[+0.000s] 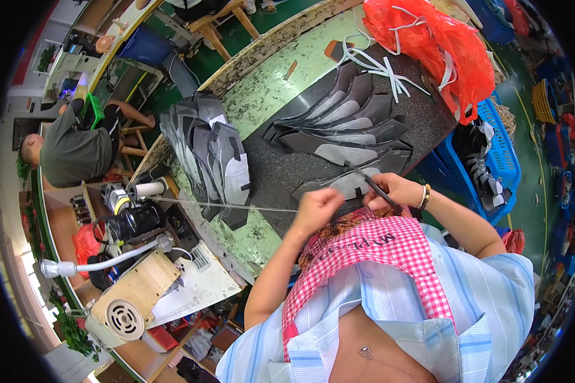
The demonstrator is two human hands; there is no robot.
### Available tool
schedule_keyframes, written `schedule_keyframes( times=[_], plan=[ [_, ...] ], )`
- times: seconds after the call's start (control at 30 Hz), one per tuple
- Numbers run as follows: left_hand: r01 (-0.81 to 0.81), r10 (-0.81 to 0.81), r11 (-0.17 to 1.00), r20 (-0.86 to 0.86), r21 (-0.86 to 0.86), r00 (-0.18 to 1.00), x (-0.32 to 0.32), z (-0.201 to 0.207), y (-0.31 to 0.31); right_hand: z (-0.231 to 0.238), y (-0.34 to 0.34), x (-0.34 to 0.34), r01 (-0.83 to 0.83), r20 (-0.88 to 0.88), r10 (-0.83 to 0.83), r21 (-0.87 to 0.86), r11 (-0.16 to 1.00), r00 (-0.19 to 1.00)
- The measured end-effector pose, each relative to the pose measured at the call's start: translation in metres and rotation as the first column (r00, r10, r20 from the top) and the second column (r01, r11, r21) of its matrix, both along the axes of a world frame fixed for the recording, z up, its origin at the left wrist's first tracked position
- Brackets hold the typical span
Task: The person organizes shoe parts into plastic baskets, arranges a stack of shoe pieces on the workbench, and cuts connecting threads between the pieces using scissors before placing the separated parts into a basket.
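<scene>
My left hand (319, 207) is closed, held in front of my apron, and a pale thread (236, 205) runs taut to it from the white spool (149, 189) on the left. In my right hand (395, 191) is a dark, slim tool (375, 185) that looks like scissors, pointing up and left. Just beyond both hands, a grey and black shoe-upper piece (348, 184) lies at the near edge of the dark board (271, 172). Several similar pieces (348, 121) overlap in a fan farther out. Another pile of uppers (214, 153) rests to the left.
White strips (390, 75) and a red plastic bag (437, 57) lie at the far right of the table. A blue basket (508, 169) holding dark pieces stands right. On my left is a sewing machine (137, 293) with a lamp (61, 268). Another person (80, 153) sits farther left.
</scene>
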State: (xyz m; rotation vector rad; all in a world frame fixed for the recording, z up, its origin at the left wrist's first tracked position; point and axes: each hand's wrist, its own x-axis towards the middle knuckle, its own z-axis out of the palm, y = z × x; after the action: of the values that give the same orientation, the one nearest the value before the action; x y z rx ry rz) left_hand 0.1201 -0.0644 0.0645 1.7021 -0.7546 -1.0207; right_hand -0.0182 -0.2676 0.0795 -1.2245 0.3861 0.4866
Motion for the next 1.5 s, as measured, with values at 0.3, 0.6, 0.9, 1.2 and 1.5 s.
schedule_keyframes(
  times=[0.3, 0.6, 0.9, 1.2, 1.5],
  plan=[
    [0.207, -0.219, 0.976, 0.333, 0.071, 0.917, -0.008, 0.051, -0.086, 0.02, -0.032, -0.008, 0.538, 0.148, -0.527, -0.046, 0.842, 0.837],
    [0.099, -0.289, 0.907, 0.434, 0.41, 0.853, 0.11, 0.026, -0.077, -0.033, -0.049, 0.037, 0.474, 0.253, -0.455, -0.741, 0.477, 0.854],
    [-0.201, -0.314, 0.786, 0.658, 0.584, 0.685, 0.129, 0.033, -0.08, 0.029, -0.059, 0.041, 0.133, 0.092, -0.102, -0.835, 0.533, 0.991],
    [0.01, -0.151, 0.952, 0.437, 0.307, 0.887, 0.15, 0.03, -0.037, 0.016, -0.005, 0.074, -0.149, -0.205, 0.152, 0.026, 0.988, 0.967],
    [0.026, -0.004, 0.996, 0.262, -0.081, 0.965, 0.01, 0.085, -0.085, 0.047, -0.04, 0.023, 0.336, 0.192, -0.36, 0.146, 0.93, 0.913]
  ],
)
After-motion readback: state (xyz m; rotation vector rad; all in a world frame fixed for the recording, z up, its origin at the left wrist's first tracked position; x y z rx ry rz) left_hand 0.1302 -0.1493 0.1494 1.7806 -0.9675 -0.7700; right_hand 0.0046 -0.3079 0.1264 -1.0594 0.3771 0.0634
